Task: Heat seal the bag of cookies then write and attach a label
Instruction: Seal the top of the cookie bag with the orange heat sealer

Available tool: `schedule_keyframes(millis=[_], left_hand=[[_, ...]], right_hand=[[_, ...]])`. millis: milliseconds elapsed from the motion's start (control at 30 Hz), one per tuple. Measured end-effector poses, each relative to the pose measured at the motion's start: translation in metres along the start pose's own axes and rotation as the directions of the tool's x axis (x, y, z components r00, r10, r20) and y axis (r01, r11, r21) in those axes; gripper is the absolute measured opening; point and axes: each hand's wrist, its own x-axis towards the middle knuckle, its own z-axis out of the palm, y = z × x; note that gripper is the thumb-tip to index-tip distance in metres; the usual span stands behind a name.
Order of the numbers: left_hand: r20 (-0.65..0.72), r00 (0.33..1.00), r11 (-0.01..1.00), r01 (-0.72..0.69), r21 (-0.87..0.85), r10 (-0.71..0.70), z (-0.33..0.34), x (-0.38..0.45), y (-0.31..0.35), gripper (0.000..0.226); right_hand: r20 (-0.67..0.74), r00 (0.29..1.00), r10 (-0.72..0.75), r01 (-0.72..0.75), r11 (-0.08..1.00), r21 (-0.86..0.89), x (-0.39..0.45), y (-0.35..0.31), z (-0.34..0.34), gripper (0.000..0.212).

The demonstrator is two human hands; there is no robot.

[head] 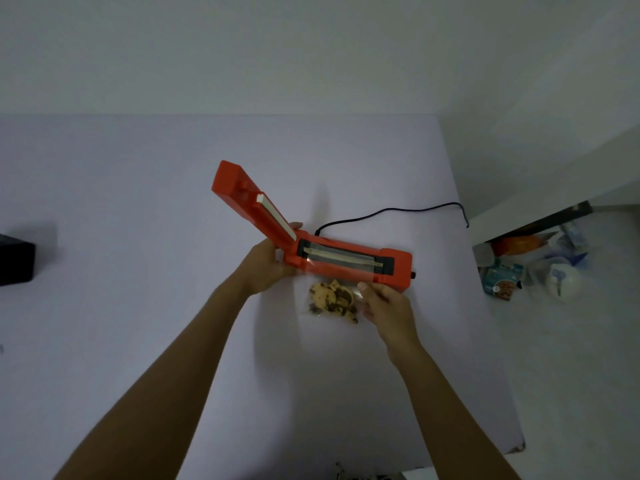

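White table [138, 188], bearing one orange heat sealer [349, 261], lid raised at an angle, black cord [391, 211] trailing right. Left hand [266, 268] grips the sealer's hinge end; right hand [388, 303] pinches the clear bag of cookies [334, 299], its top edge across the sealing strip

Your heat sealer [346, 261]: orange plastic, smooth, slight sheen; pale strip along raised lid, another along dark matt bed. Your bag [332, 299]: clear plastic film, glossy, glare patch where it lies over sealer bed. Cookies [330, 296] inside: rough, crumbly, dark chips. Your table [138, 202]: matt, smooth, pale lilac, no visible grain. Cord [388, 211]: black, smooth, thin. Box [15, 263] at your left edge: black, matt.
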Motion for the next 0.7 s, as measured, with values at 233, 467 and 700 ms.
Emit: schedule_keyframes(millis=[233, 467, 700], left_hand=[[0.074, 0.997, 0.992, -0.036, 0.117, 0.027, -0.009, 0.005, 0.0, 0.079], [0.089, 0.983, 0.967, -0.173, 0.188, 0.159, -0.009, 0.005, 0.001, 0.047], [0.08, 0.978, 0.949, -0.206, 0.239, 0.192, -0.01, 0.008, -0.005, 0.045]], right_hand=[[-0.092, 0.991, -0.098, 0.085, 0.987, -0.138, -0.002, -0.007, 0.0, 0.017], [-0.113, 0.989, -0.096, 0.075, 0.982, -0.174, -0.004, -0.022, -0.004, 0.022], [-0.112, 0.989, -0.097, 0.079, 0.985, -0.151, -0.009, -0.036, -0.003, 0.019]])
